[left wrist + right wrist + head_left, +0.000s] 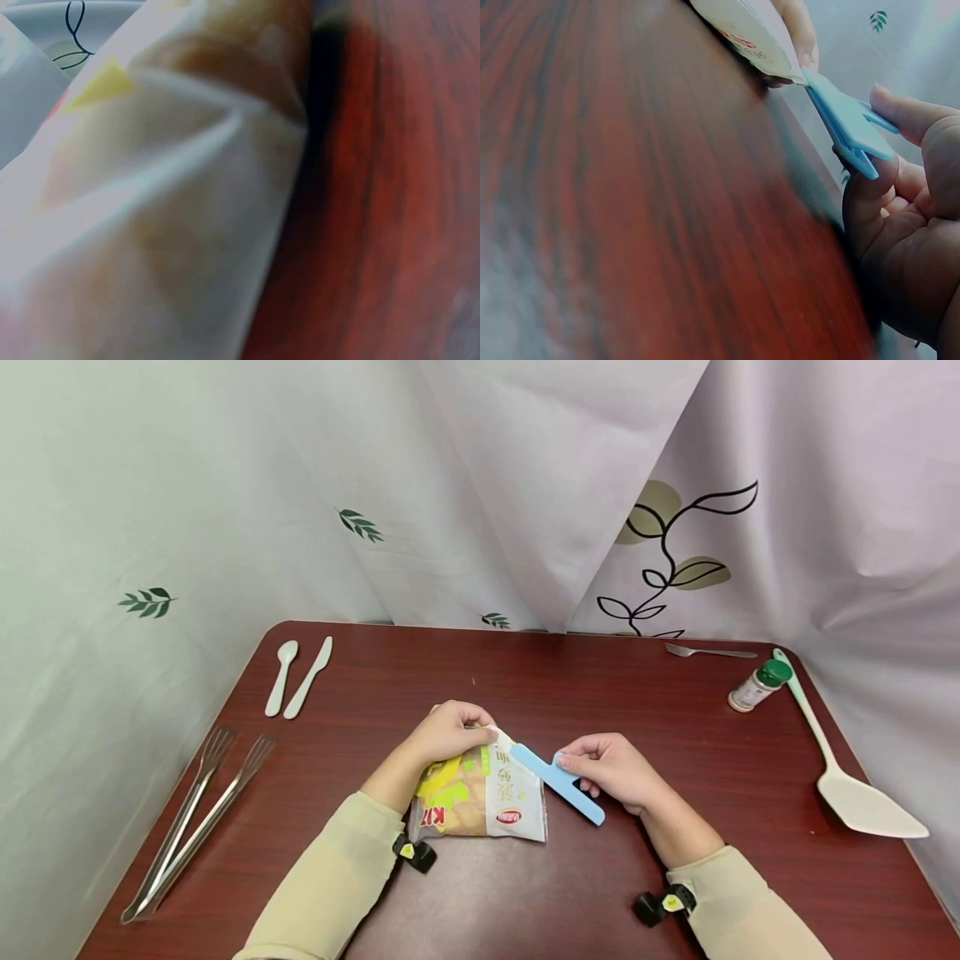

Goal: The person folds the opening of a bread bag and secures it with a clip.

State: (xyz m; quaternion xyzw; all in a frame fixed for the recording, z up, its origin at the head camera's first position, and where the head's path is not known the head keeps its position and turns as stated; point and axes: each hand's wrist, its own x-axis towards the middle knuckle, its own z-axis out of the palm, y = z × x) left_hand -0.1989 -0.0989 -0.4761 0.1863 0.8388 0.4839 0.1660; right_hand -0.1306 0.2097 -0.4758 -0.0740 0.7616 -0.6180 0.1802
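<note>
A snack bag (pixel 457 797) with yellow, green and white print lies near the table's middle; its clear side fills much of the left wrist view (pixel 172 187). My left hand (pixel 450 732) grips the bag's upper edge, thumb pointing right toward the corner. A light blue bag clip (pixel 558 783) slants down to the right, its upper end at that corner. With thumb and fingers my right hand (pixel 611 768) pinches the tab of the clip. The right wrist view shows the clip's (pixel 847 120) two arms slightly apart at the near end, its far end touching the bag's edge.
Metal tongs (pixel 191 818) lie at left, below a white spoon (pixel 279 681) and white knife (pixel 309 678). On the right are a fork (pixel 708 652), a green-capped spice jar (pixel 753 689) on its side and a white spatula (pixel 855 797). A curtain (pixel 450 485) hangs behind the table.
</note>
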